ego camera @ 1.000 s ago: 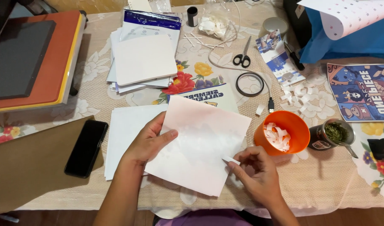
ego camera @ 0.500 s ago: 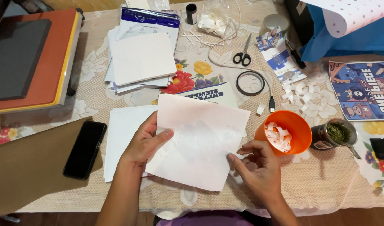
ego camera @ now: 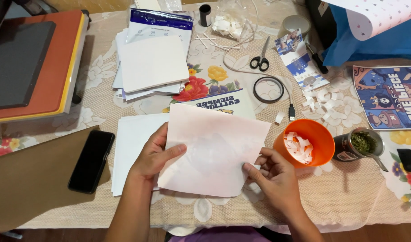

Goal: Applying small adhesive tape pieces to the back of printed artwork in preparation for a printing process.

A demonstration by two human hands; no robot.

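Head view: your left hand [ego camera: 154, 154] and right hand [ego camera: 272, 175] pinch a pale sheet [ego camera: 214, 150] (slightly tilted) near the table's [ego camera: 349, 197] front edge; a blue-topped white packet [ego camera: 158, 27] lies at the far edge.

1. Your left hand [ego camera: 154, 154] lies palm down, thumb stretched out to the right, fingers curled under (their tips hidden)
2. Your right hand [ego camera: 273, 175] sits knuckles up, fingertips pinched together
3. Both forearms rise bare from the bottom edge
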